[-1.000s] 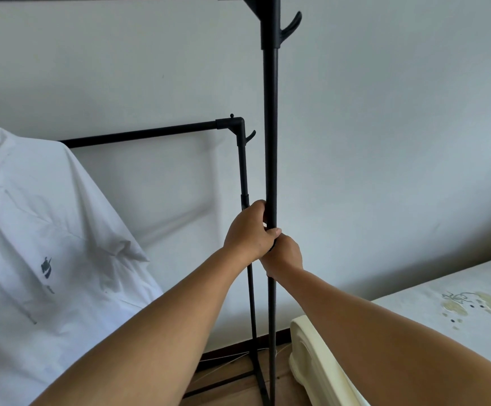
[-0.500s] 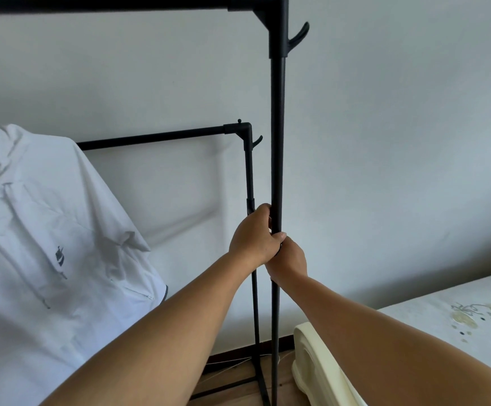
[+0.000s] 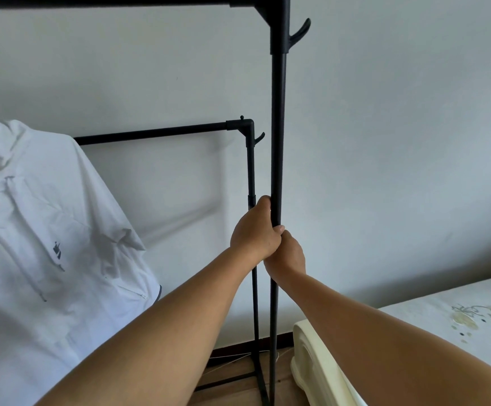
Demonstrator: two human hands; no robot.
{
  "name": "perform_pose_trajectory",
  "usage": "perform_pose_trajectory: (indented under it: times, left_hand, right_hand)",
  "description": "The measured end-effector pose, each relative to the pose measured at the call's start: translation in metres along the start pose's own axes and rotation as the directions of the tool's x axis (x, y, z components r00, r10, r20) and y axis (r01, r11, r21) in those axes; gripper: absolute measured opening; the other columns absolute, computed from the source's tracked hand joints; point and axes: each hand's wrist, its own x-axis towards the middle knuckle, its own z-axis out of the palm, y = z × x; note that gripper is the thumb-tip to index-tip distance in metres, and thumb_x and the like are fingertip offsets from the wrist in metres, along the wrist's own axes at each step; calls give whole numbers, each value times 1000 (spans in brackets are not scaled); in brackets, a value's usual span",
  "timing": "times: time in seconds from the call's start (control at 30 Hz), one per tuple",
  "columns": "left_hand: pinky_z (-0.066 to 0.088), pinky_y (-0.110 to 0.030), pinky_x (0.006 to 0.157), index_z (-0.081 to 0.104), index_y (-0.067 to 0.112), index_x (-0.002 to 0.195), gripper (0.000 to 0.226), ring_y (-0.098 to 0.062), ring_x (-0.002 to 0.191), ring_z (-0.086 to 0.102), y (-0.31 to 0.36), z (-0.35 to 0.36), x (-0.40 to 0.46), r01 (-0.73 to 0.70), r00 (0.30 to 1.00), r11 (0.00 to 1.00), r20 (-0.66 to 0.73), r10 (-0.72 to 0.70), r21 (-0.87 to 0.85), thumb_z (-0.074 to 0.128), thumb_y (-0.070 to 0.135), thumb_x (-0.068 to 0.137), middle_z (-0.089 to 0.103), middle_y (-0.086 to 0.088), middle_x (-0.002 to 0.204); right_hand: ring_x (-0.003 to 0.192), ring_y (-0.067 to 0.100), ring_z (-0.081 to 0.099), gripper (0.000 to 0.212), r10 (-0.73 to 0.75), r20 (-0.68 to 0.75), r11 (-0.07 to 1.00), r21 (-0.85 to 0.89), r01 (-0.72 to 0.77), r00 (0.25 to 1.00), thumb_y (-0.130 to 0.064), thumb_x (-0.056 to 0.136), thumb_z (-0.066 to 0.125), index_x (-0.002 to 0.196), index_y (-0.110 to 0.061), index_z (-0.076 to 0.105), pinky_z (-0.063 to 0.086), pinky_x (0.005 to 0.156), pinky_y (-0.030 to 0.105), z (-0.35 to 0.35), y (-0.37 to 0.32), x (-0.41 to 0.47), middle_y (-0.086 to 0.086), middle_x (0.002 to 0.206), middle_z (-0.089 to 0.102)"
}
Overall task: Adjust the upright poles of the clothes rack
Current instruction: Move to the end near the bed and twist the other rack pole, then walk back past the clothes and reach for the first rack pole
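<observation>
Nearest the camera, the left hand and right hand are stacked and wrapped tight around the near upright pole. If its joint loosens suddenly, the section could drop and pinch fingers (likely). Slim, matte black, upright; far upright pole stands lower behind.

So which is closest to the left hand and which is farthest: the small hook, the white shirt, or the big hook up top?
1. Small hook, just above the left hand.
2. White shirt, off to the left.
3. Big hook, high up top.
</observation>
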Motion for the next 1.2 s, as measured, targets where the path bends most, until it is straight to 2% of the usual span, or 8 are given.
perform_pose_trajectory:
  times: [0.13,0.23,0.33,0.43,0.63,0.9,1.07,1.2]
  left_hand:
    - [50,-39,77,43,18,107,32,-24,90,62,3,2,-3,20,1000,1000,-4,-20,16,62,27,84,64,0,100]
    - [48,-37,74,43,18,108,34,-24,88,61,5,2,-6,37,999,999,-27,-36,39,63,30,83,64,0,99]
    - [43,-34,69,44,19,106,26,-23,87,60,8,0,-11,60,996,997,-62,-57,45,58,29,86,63,2,98]
    - [42,-34,70,45,20,112,22,-23,93,61,9,-3,-17,92,992,996,-87,-92,4,46,27,92,65,5,105]
    - [38,-32,74,43,20,120,28,-19,95,59,10,-23,-29,97,991,995,-89,-96,5,43,32,94,61,12,99]
    - [40,-31,76,49,21,111,22,-20,97,59,-7,-57,-54,109,989,994,-103,-106,23,43,33,93,65,5,108]
    - [42,-31,76,51,20,107,19,-21,98,59,-45,-90,-89,136,982,989,-142,-127,52,40,29,95,64,2,110]
    - [40,-30,75,51,18,107,19,-22,99,59,-80,-116,-131,186,972,981,-156,-176,52,41,28,95,65,1,110]
  right_hand:
    - [63,6,47,21,-65,-15,997,-40,64,998,-26,85,40,104,-22,47,33,47,24,0,0,-12,0,101,49]
    - [64,13,52,25,-70,-9,997,-41,69,998,-25,86,43,111,-21,44,40,52,30,-2,-1,-21,-2,104,44]
    - [73,24,58,22,-72,-22,997,-37,71,997,-23,87,45,108,-18,43,47,58,37,-5,-4,-28,1,108,45]
    - [77,28,58,14,-52,-103,998,-32,48,993,-20,87,45,98,-14,40,44,57,37,-8,-6,-34,3,108,47]
    - [88,26,55,13,-116,-181,990,-98,99,977,-17,85,49,97,-15,44,40,61,35,-13,-13,-44,2,106,49]
    - [83,23,57,16,-175,-94,982,-92,166,980,-22,83,50,99,-22,48,42,61,32,5,-42,-70,-2,106,49]
    - [75,20,57,19,-200,-48,970,-149,191,979,-17,84,54,102,-21,49,37,55,28,32,-53,-102,-2,113,50]
    - [72,23,60,22,-202,5,963,-179,200,979,-14,85,54,106,-20,49,41,55,29,63,-60,-139,-1,114,49]
